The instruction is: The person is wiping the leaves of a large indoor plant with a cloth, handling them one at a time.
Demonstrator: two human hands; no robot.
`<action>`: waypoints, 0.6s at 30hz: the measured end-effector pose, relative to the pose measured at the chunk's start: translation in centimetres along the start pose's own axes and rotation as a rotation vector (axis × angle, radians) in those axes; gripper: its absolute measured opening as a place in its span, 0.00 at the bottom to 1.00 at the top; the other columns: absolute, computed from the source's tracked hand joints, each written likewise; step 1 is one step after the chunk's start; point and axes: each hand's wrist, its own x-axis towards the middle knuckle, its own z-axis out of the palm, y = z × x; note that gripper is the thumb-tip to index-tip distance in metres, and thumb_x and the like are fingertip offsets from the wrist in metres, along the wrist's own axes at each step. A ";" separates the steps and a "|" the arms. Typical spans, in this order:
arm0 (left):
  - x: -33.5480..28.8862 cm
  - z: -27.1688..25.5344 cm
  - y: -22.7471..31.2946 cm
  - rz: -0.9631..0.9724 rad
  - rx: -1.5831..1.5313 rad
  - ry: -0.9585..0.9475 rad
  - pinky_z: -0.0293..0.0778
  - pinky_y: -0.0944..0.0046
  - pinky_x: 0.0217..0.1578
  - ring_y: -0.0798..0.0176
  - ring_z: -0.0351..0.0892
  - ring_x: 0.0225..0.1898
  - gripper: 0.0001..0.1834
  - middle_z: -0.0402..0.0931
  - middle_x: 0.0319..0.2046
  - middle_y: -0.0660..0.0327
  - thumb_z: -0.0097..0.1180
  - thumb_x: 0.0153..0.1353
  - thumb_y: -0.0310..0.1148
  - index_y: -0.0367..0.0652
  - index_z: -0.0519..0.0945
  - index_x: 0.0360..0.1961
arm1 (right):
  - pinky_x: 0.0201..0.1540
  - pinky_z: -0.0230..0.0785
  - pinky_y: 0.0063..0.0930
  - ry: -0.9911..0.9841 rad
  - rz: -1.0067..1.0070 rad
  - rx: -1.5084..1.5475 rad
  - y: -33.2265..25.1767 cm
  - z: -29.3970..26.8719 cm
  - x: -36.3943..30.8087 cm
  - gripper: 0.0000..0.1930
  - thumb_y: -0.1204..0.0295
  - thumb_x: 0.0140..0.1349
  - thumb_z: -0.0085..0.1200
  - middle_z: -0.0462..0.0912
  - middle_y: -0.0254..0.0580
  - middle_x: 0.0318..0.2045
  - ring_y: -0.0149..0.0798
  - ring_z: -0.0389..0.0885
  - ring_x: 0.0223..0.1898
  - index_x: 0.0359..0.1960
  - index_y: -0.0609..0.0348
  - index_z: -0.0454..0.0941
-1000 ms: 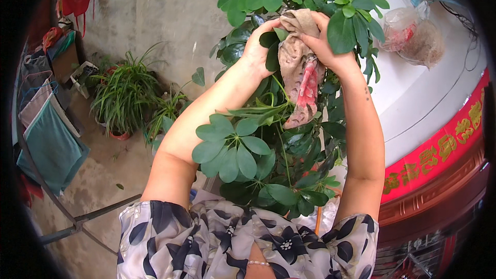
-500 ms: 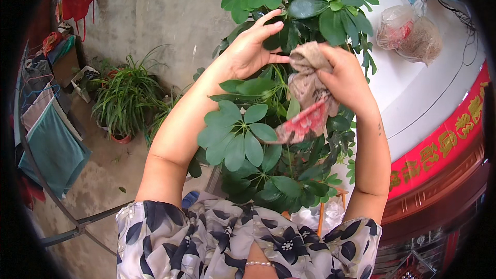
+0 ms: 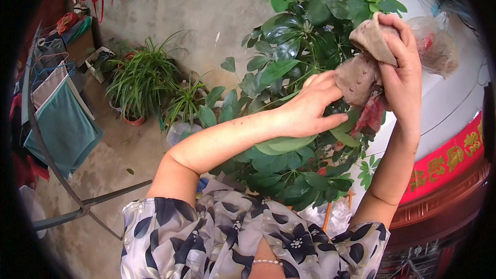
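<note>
My right hand (image 3: 403, 70) is closed on a crumpled grey-brown cloth (image 3: 359, 80) with a red patterned part hanging below. It holds the cloth up against the right side of a bushy green potted plant (image 3: 289, 49) with glossy oval leaves. My left hand (image 3: 315, 102) reaches across the middle of the plant, thumb and fingers apart. Its fingertips meet the edge of the cloth and are partly hidden there. Beneath that hand lies a broad green leaf (image 3: 285, 144), and another leaf shows beside the thumb.
A clear plastic bag (image 3: 439, 54) rests on a white surface (image 3: 439, 95) at the right, above a red banner (image 3: 444, 160). On the left, clothes (image 3: 64, 124) hang on a metal rack (image 3: 85, 209). Spider-like potted plants (image 3: 142, 82) stand by the grey wall (image 3: 181, 5).
My right hand has moved right and slightly up with the cloth. My left hand has come down and right from the upper leaves, turning back-up, to the cloth's edge. The view has shifted.
</note>
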 end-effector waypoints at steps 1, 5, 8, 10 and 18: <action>-0.1 -0.2 0.5 0.019 0.056 0.090 0.57 0.51 0.54 0.46 0.62 0.54 0.20 0.67 0.51 0.52 0.57 0.54 0.33 0.40 0.72 0.49 | 0.51 0.63 0.24 -0.060 0.016 0.007 -0.2 0.1 -0.1 0.17 0.89 0.46 0.43 0.73 0.41 0.45 0.40 0.73 0.47 0.39 0.64 0.75; -0.3 -2.5 3.5 0.291 0.140 0.333 0.67 0.56 0.38 0.54 0.73 0.36 0.15 0.74 0.35 0.60 0.59 0.46 0.26 0.43 0.79 0.38 | 0.50 0.63 0.22 -0.235 0.197 0.161 -0.3 2.5 -1.2 0.18 0.91 0.44 0.42 0.75 0.41 0.41 0.39 0.74 0.45 0.38 0.65 0.74; -0.7 -2.4 6.9 0.388 -0.497 0.201 0.69 0.62 0.27 0.57 0.73 0.28 0.15 0.75 0.29 0.60 0.55 0.50 0.23 0.41 0.79 0.42 | 0.49 0.64 0.21 -0.221 0.151 0.191 0.0 4.9 -1.7 0.18 0.91 0.43 0.42 0.75 0.42 0.40 0.39 0.75 0.43 0.38 0.66 0.73; -0.5 -3.5 8.7 0.320 -0.798 -0.041 0.75 0.66 0.34 0.57 0.79 0.38 0.19 0.78 0.38 0.59 0.54 0.55 0.24 0.49 0.75 0.49 | 0.49 0.63 0.21 -0.243 0.130 0.199 0.4 6.3 -2.0 0.19 0.91 0.43 0.42 0.74 0.43 0.41 0.40 0.75 0.43 0.38 0.66 0.73; -1.4 -1.2 9.0 0.528 -0.539 0.228 0.56 0.63 0.11 0.68 0.72 0.19 0.13 0.68 0.18 0.76 0.51 0.51 0.35 0.73 0.77 0.35 | 0.55 0.58 0.22 -0.380 0.151 0.307 -1.5 8.3 -3.6 0.20 0.88 0.47 0.38 0.71 0.45 0.49 0.40 0.71 0.51 0.44 0.68 0.71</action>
